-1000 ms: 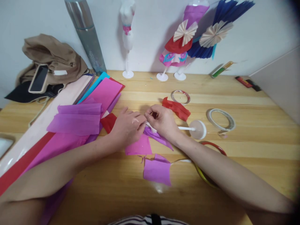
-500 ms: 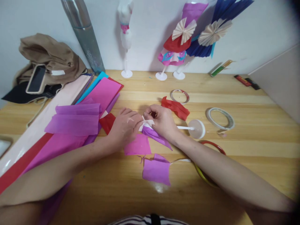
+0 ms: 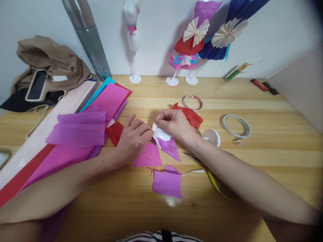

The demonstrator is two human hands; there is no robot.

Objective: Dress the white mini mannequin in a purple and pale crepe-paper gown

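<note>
My right hand (image 3: 174,125) is closed round the top of a small white doll form (image 3: 160,134) with purple crepe paper (image 3: 170,148) hanging from it. The form's round base (image 3: 212,137) shows past my wrist. My left hand (image 3: 133,136) is curled beside it, fingertips touching the white form and the paper. A pink paper scrap (image 3: 147,156) lies under my left hand. A purple scrap (image 3: 168,183) lies nearer to me.
Stacked crepe sheets (image 3: 83,129) lie to the left, a red paper scrap (image 3: 190,116) and tape rolls (image 3: 193,102) (image 3: 236,126) to the right. Dressed doll forms (image 3: 188,50) stand at the wall, with a metal bottle (image 3: 88,37), a brown bag and a phone (image 3: 36,85).
My right hand has turned the white form upward, so its stem and base swung toward my wrist. My left hand's fingers slid down onto the form and paper.
</note>
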